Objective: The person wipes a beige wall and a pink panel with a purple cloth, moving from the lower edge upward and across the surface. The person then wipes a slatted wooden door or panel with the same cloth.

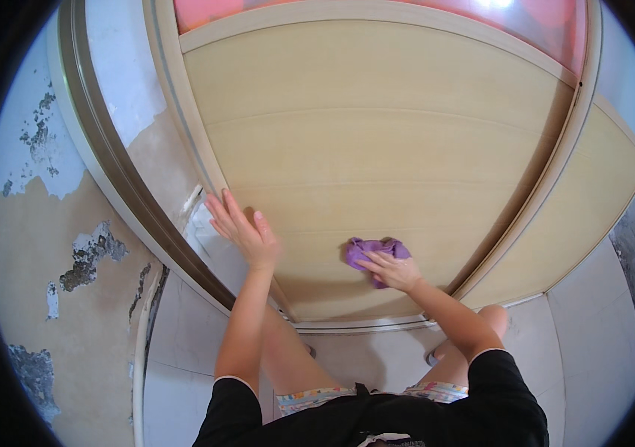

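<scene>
Under my right hand (393,270) a crumpled purple cloth (357,254) is pressed flat against the lower part of a beige door panel (373,151). The fingers lie spread over the cloth, and part of it bunches out above them. My left hand (244,229) is at the panel's left frame (205,145), fingers stretched and slightly apart, holding nothing. Whether its fingertips touch the frame cannot be told. Faint horizontal lines cross the panel, and pinkish glazing (395,17) sits above its top rail (373,12).
A dark door jamb (122,162) curves along the left, beside a wall (32,234) with peeling paint. A white pipe (141,357) runs low along that wall. To the right stands another beige panel (568,207). A bottom track (362,326) meets the pale tiled floor (345,357).
</scene>
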Tool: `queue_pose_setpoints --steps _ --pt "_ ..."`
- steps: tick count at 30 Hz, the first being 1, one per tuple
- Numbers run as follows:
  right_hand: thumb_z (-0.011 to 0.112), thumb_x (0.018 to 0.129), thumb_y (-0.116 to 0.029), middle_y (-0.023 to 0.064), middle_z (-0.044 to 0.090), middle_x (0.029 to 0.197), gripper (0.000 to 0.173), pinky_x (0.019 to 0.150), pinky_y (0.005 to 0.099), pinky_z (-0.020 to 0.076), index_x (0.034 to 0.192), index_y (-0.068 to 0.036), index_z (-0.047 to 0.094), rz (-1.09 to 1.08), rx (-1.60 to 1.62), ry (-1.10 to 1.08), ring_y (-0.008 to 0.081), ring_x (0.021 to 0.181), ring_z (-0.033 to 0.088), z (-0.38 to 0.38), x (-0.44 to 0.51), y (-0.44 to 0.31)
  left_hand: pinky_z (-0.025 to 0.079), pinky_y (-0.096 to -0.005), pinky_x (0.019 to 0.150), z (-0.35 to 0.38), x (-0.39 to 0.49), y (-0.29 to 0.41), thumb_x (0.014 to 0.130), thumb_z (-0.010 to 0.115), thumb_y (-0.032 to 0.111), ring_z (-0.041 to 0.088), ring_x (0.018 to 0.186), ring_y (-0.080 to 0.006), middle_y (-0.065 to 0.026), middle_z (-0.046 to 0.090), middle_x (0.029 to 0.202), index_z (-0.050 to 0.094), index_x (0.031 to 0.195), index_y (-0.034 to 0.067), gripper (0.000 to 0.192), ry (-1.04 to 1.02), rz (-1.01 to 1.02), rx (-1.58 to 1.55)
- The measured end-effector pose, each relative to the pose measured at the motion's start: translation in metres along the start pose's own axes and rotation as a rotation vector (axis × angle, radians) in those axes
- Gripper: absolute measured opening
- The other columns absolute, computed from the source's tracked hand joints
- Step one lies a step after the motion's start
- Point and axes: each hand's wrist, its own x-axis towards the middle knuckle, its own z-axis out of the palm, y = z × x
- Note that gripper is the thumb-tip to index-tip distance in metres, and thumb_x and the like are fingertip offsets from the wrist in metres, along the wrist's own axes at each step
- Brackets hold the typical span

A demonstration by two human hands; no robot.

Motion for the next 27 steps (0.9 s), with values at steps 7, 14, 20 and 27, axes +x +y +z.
queue_pose_setpoints --steps 7,14,20,27 --pt "0.068 0.073 -0.030 0.0192 0.039 0.153 0.057 0.109 0.0657 0.0260 0.129 -0.021 0.063 0.528 -0.192 0.640 0.0384 0.140 0.037 -0.186 0.134 0.092 0.020 -0.0497 0.117 0.011 0.002 -0.011 0.096 0.050 0.019 0.026 0.142 -0.0424 -0.0256 0.028 0.153 0.026 0.151 -0.003 0.064 0.112 -0.218 -0.235" --pt "0.071 0.076 -0.037 0.0052 0.034 0.159 0.066 0.106 0.0691 0.0266 0.140 -0.032 0.053 0.273 -0.032 0.469 0.0253 0.147 0.031 -0.148 0.211 0.000 0.029 -0.0449 0.112 0.015 -0.002 -0.009 0.099 0.047 0.019 0.039 0.133 -0.0370 -0.0233 0.039 0.143 0.031 0.148 -0.003 0.056 0.169 -0.318 -0.408" --pt "0.064 0.087 -0.038 -0.0021 0.035 0.159 0.065 0.081 0.0369 0.0546 0.147 -0.042 0.041 -0.064 0.153 -0.531 0.0095 0.125 0.054 0.012 0.039 -0.040 0.031 -0.0373 0.111 0.013 -0.023 -0.051 0.104 0.047 0.032 0.046 0.127 -0.0285 -0.0161 0.047 0.139 0.035 0.147 0.001 0.055 -0.246 -0.571 -0.636" --pt "0.072 0.069 -0.037 0.0125 0.041 0.152 0.065 0.079 0.0483 0.0583 0.132 -0.033 0.058 0.079 -0.089 0.277 0.0403 0.135 0.045 -0.134 0.089 0.102 0.022 -0.0360 0.116 0.008 -0.036 -0.029 0.105 0.030 0.047 0.034 0.138 -0.0249 -0.0127 0.036 0.151 0.028 0.152 0.002 0.065 -0.470 -0.637 -0.918"
